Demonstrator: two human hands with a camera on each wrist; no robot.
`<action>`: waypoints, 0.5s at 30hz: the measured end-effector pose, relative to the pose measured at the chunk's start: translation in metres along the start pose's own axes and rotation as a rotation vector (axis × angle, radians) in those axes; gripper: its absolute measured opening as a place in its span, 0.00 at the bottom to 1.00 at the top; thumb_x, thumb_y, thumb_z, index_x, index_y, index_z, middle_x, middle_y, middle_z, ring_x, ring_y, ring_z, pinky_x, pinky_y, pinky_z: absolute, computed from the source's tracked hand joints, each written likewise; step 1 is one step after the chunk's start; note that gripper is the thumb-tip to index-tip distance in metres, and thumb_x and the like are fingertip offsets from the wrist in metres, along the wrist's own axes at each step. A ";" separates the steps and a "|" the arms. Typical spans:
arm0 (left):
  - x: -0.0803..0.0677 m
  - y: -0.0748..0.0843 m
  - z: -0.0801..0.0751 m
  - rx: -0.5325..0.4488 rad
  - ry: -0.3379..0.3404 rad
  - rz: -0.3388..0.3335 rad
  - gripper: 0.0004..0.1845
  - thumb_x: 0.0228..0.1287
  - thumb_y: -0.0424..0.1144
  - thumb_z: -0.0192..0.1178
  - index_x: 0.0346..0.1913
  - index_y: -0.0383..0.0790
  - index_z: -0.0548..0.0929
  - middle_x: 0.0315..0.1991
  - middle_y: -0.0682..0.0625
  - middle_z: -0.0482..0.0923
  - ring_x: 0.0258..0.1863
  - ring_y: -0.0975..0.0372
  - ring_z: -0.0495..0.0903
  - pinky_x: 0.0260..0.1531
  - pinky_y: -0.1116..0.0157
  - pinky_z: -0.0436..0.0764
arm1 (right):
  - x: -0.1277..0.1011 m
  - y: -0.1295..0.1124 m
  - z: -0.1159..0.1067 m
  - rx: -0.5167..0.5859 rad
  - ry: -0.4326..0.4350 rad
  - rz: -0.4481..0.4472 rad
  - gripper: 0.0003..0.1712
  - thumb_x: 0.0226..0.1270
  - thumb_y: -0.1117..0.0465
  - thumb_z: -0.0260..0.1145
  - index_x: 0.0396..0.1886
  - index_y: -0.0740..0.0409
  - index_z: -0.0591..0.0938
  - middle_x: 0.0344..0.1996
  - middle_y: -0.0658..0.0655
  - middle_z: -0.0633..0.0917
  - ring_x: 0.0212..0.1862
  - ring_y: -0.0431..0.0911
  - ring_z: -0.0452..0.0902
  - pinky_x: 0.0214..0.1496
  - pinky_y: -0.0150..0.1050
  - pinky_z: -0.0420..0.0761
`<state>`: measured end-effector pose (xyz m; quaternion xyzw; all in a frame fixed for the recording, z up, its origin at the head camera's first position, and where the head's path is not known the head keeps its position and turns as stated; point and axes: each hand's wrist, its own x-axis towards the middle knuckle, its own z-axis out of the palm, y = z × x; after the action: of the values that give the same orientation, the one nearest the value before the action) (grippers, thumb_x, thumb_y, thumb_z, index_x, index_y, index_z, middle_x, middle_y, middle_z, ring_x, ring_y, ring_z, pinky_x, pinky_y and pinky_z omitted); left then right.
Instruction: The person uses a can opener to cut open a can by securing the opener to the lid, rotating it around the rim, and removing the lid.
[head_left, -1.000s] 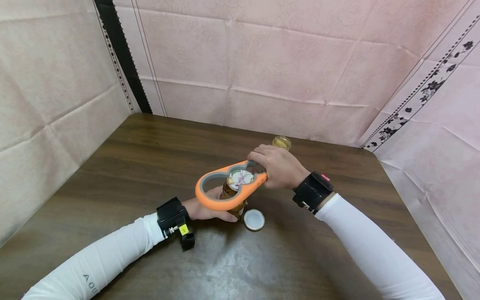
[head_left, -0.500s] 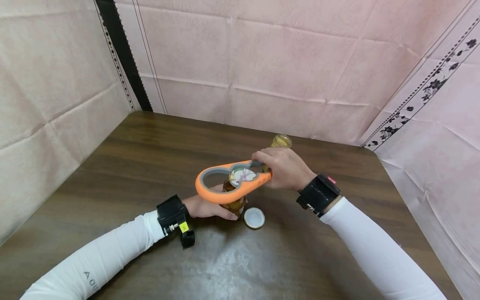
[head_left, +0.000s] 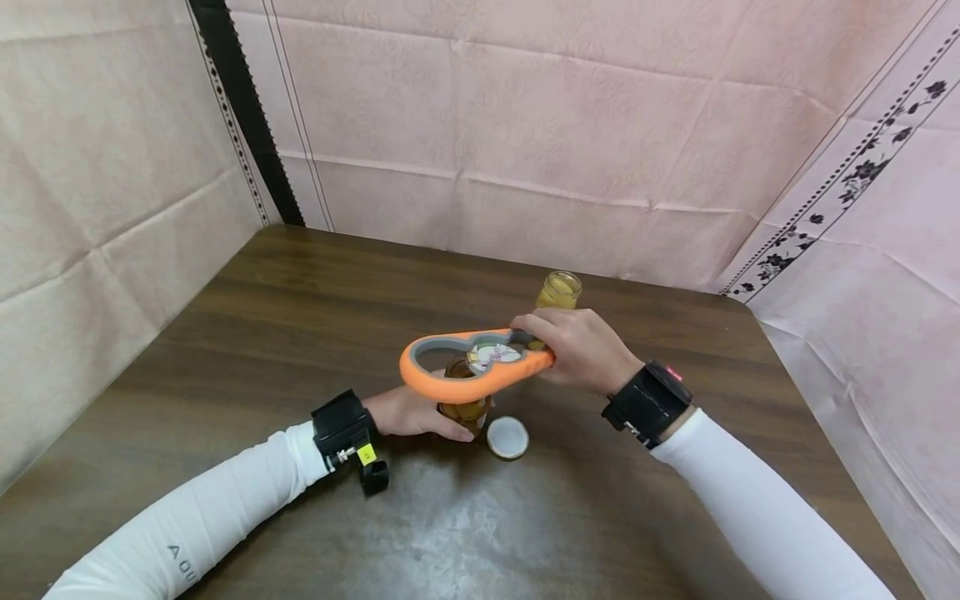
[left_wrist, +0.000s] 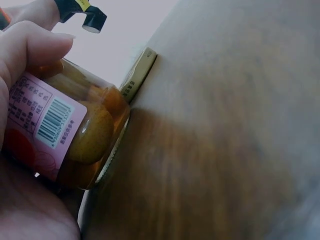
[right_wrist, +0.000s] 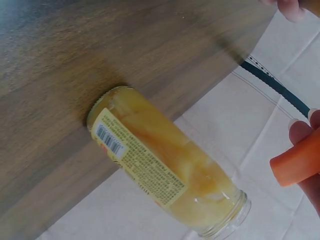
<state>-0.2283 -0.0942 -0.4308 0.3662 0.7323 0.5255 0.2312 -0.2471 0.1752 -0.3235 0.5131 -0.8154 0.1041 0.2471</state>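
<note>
My left hand (head_left: 411, 413) grips a glass jar of brown whole fruit (left_wrist: 92, 132) with a pink barcode label, standing on the table. My right hand (head_left: 581, 348) holds the end of an orange-and-grey jar opener (head_left: 442, 388) over that jar. A printed lid (head_left: 495, 355) sits within the opener's inner grip, shifted right of the jar's mouth. How far the lid stands above the rim cannot be told. In the right wrist view the opener's orange end (right_wrist: 298, 162) shows beside the fingers. Another lid (head_left: 507, 437) lies white side up, right of the jar.
A lidless tall jar of yellow fruit (right_wrist: 160, 155) stands behind my right hand near the table's back edge. The brown wooden table (head_left: 300, 333) is bordered by pale pink cloth (head_left: 510, 125) at the back and sides.
My right hand and the opener have moved right and tilted, and the printed lid has shifted right with them, uncovering part of the jar's mouth. My left hand and the jar stay in place.
</note>
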 end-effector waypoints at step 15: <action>-0.001 0.003 0.000 -0.033 0.007 -0.029 0.34 0.60 0.36 0.73 0.66 0.37 0.70 0.57 0.45 0.79 0.52 0.57 0.79 0.57 0.59 0.78 | -0.009 -0.006 -0.004 -0.090 0.016 0.046 0.21 0.50 0.65 0.81 0.37 0.57 0.76 0.20 0.48 0.80 0.25 0.45 0.67 0.30 0.37 0.71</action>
<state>-0.2269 -0.0943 -0.4283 0.3500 0.7296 0.5354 0.2421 -0.2373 0.1815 -0.3251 0.4816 -0.8289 0.0773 0.2739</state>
